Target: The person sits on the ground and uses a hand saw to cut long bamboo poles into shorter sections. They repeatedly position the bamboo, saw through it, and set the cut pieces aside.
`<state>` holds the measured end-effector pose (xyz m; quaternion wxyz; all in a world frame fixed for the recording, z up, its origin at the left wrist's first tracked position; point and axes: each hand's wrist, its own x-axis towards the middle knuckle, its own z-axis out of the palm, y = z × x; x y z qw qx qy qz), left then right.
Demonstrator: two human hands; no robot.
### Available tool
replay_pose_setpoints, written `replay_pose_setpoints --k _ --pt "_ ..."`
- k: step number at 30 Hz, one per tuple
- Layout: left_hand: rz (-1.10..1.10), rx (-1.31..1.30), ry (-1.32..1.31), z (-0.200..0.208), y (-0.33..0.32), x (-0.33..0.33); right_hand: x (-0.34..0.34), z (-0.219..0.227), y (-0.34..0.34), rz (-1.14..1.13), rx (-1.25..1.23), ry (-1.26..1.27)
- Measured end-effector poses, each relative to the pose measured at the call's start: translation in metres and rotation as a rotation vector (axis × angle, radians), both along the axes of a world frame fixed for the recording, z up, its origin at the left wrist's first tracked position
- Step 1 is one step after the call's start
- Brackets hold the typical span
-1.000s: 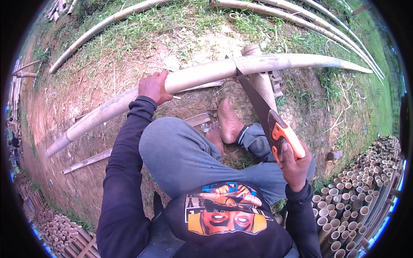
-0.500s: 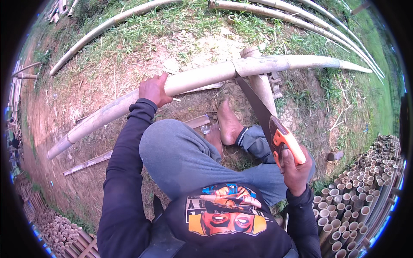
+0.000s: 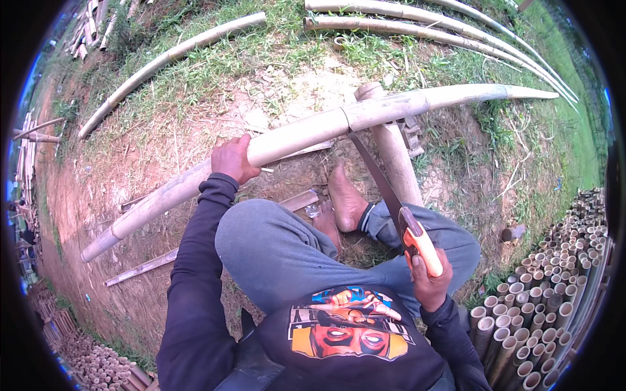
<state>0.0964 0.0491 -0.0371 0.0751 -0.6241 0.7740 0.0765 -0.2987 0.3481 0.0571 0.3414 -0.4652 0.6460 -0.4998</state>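
A long pale bamboo pole (image 3: 293, 133) runs across in front of me from the lower left to the upper right. My left hand (image 3: 233, 159) is closed around it left of the middle. Closed on the orange handle of a hand saw (image 3: 380, 179), my right hand (image 3: 432, 280) is low at the right, beside my knee. The saw's blade slants up to the pole, its tip touching the underside at a dark ring line. Just right of that line, the pole rests across a thick bamboo post (image 3: 394, 159).
Stacked cut bamboo pieces (image 3: 521, 313) fill the lower right, and another stack (image 3: 98, 365) is at the lower left. More long poles (image 3: 417, 29) lie on the grass beyond. A split bamboo strip (image 3: 140, 267) lies at the left. My bare feet (image 3: 345, 199) are below the pole.
My right hand has drawn the saw back toward me and slightly left, so less of the blade overlaps the pole. My left hand keeps its hold. The whole view has shifted a little.
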Motion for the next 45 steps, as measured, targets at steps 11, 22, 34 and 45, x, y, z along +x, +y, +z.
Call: replay_pose_setpoints --k 11,22,34,45 --pt "-0.057 -0.108 0.029 0.003 0.005 -0.001 0.035 -0.066 -0.141 -0.003 0.005 0.098" --pt "-0.055 -0.122 0.075 -0.01 0.005 0.004 0.055 -0.076 -0.208 -0.031 -0.063 0.115" --pt "-0.051 -0.143 0.075 -0.028 0.007 0.008 0.029 -0.034 -0.059 -0.004 -0.019 0.138" --pt "-0.036 -0.096 0.115 -0.035 0.008 0.011 0.018 -0.048 -0.05 0.051 0.006 0.152"
